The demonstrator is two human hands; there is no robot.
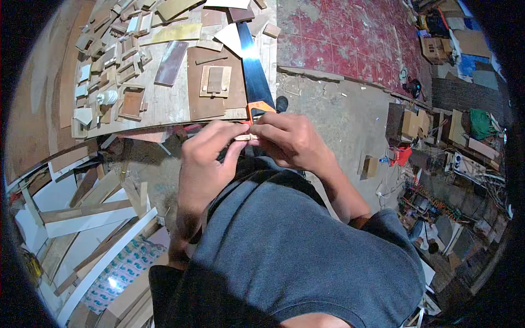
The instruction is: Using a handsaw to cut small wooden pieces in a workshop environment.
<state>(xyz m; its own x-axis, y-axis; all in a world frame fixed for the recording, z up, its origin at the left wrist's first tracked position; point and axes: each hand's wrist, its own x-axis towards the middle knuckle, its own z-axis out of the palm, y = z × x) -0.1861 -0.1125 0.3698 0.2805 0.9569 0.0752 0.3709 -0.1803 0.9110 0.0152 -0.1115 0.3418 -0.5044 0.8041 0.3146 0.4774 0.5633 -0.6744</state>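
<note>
Just off the near edge of the workbench, my left hand (210,156) pinches one end of a small pale wooden piece (244,138) between thumb and fingertips. My right hand (292,142) is closed on its other end, and the fingers hide much of it. Directly beyond my fingers lies a handsaw (255,68), its blade pointing away and its orange handle at the bench edge. To its left a small framed wooden block (217,82) rests on a brown board (197,106). A thin stick (211,60) lies beside that block.
Several small wooden boxes and offcuts crowd the left of the workbench (164,112), near a white spiral bulb (107,97). Boards and scrap panels (90,213) are piled low on the left. Over the floor to the right stand a red container (401,155) and tangled cables (432,199).
</note>
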